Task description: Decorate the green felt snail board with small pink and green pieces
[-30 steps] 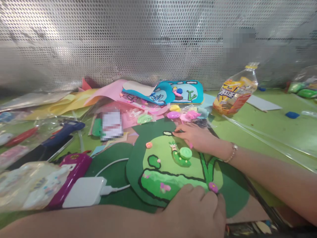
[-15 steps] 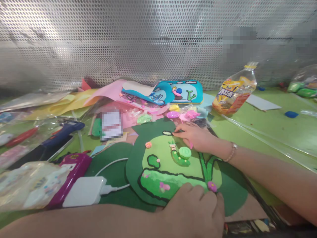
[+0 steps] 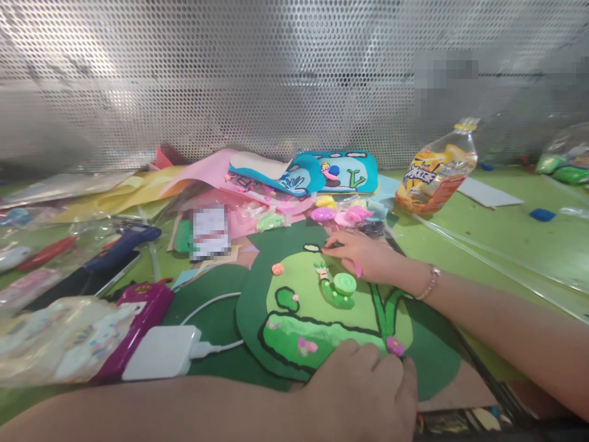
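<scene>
A dark green card with a light green centre (image 3: 294, 276) lies before me, decorated with modelling-clay shapes. Among them are a green snail (image 3: 345, 284), a small white cloud with a black outline (image 3: 311, 248), an orange flower (image 3: 277, 269) and a purple flower (image 3: 394, 345). My right hand (image 3: 361, 253) reaches over the card's upper right, forefinger stretched to the cloud's edge; nothing shows in its fingers. Close to me, my left hand (image 3: 359, 387) rests curled on the card's lower edge beside the purple flower. Its fingertips are hidden, so whatever they hold cannot be seen.
Behind the card are bagged clay lumps (image 3: 324, 213) and a blue picture card (image 3: 363, 175). A drink bottle (image 3: 435, 172) leans at the right. To the left lie a white charger (image 3: 161, 353) with its cable, a purple device (image 3: 145, 301) and plastic packets (image 3: 59, 337).
The view has shifted slightly, so things on the left sit a little further right. Both hands keep their places on the card, and its clay shapes look the same.
</scene>
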Demonstrator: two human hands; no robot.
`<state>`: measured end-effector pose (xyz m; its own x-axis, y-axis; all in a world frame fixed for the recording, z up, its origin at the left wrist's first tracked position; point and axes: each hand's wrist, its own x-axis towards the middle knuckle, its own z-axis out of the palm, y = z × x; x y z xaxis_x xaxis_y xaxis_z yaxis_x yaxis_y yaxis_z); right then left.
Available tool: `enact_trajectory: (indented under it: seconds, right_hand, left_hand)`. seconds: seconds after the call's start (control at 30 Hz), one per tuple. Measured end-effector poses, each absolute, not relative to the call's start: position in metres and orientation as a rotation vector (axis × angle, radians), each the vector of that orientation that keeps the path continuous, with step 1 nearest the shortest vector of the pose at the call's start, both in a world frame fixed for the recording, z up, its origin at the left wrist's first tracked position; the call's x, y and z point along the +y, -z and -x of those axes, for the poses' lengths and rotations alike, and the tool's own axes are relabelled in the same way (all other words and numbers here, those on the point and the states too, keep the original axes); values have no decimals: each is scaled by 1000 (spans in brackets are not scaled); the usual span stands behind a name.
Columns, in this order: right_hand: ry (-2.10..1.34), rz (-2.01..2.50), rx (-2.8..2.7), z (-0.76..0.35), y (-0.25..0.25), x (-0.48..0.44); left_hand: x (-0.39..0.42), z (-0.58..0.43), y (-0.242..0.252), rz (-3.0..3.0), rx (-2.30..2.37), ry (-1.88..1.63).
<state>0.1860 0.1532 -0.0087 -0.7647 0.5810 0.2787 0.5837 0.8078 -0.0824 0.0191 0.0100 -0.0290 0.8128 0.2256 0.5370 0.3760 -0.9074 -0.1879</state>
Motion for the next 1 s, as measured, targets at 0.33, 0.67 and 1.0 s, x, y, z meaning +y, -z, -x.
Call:
enact_trajectory:
  seconds: [0.33,0.67,1.0]
  right_hand:
    - [71,958,-2689,-187,12,156]
    - [42,935,-2686,-186,8,153]
    - [217,1031,-2710,-182,3,148]
  left_hand:
    - [12,-18,29,2708,-475,784]
    - [10,-19,31,2711,-469,756]
    - [10,-15,26,2825,-441,604]
